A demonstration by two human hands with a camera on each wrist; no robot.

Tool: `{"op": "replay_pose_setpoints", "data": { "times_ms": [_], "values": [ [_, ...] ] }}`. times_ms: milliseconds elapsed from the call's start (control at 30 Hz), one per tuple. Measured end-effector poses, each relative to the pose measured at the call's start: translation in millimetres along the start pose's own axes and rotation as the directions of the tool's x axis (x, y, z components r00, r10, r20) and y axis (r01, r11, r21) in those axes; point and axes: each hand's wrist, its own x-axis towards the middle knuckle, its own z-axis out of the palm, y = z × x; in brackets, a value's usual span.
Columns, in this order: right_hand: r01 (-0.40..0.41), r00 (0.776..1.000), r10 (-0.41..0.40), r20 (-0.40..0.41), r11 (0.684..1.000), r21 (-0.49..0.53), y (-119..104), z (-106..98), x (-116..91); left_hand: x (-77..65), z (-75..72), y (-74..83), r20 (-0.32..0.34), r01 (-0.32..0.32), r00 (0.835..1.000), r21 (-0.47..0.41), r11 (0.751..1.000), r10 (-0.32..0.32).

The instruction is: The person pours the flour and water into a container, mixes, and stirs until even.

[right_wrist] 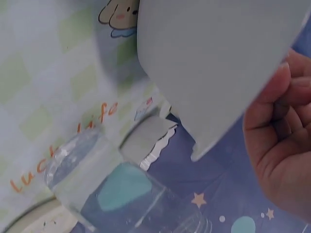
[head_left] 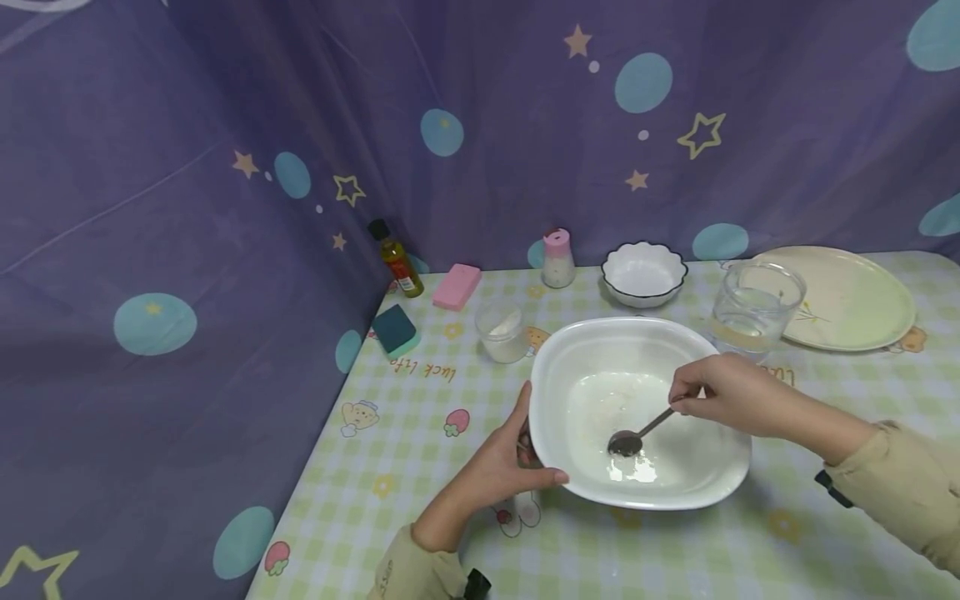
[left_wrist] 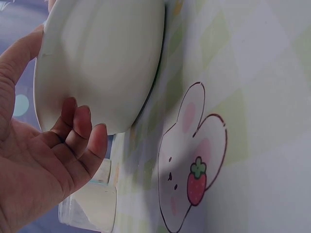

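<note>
A large white bowl (head_left: 600, 354) stands on the checked tablecloth in the head view, with a shiny clear wet patch at its bottom. My left hand (head_left: 495, 462) grips its left side, thumb on the rim. In the left wrist view, the left hand's (left_wrist: 53, 155) curled fingers press the bowl's outer wall (left_wrist: 107, 58). Over the bowl, my right hand (head_left: 738, 396) pinches the handle of a dark metal spoon (head_left: 625, 443), whose tip lies low inside the bowl. The right wrist view has the right hand (right_wrist: 286, 141) behind the rim, with the spoon hidden.
Behind the bowl are a glass of clear liquid (head_left: 753, 312), a plate (head_left: 862, 304), a scalloped dish (head_left: 643, 273), a pink-lidded shaker (head_left: 557, 260) and a cup of white powder (head_left: 501, 337). A green sponge (head_left: 396, 331), pink block (head_left: 457, 287) and oil bottle (head_left: 400, 262) stand left.
</note>
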Motion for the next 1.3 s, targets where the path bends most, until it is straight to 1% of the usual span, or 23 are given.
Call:
{"op": "replay_pose_setpoints", "data": {
  "times_ms": [200, 433, 567, 733, 800, 1033, 1300],
  "values": [
    [-0.061, 0.996, 0.064, -0.061, 0.997, 0.052, 1, 6, 10, -0.1, 0.0, 0.9, -0.005, 0.016, 1.000, 0.006, 1.000, -0.016],
    [-0.129, 0.984, 0.139, -0.115, 0.987, 0.094, 2, 11, 17, 0.2, 0.0, 0.7, -0.009, 0.020, 1.000, 0.016, 1.000, -0.020],
    [-0.151, 0.976, 0.162, -0.143, 0.985, 0.083, 2, 11, 18, 0.3, 0.0, 0.4, -0.010, 0.021, 1.000, 0.017, 1.000, -0.021],
    [-0.143, 0.975, 0.148, -0.165, 0.989, 0.040, 5, 7, 17, 0.7, 0.1, 0.0, -0.002, 0.025, 1.000, -0.010, 1.000, -0.025],
    [-0.150, 0.975, 0.151, -0.165, 0.989, 0.020, 7, 4, 16, 1.0, 0.2, 0.0, 0.001, 0.026, 1.000, -0.024, 0.999, -0.026],
    [-0.193, 0.970, 0.185, -0.159, 0.980, -0.038, 10, -10, 7, 1.1, 0.6, 0.2, -0.004, 0.023, 1.000, -0.015, 1.000, -0.023],
    [-0.232, 0.970, 0.228, -0.080, 0.972, -0.040, 12, -22, -1, 0.5, 0.0, -0.1, -0.003, 0.021, 1.000, -0.017, 1.000, -0.021]
  ]
}}
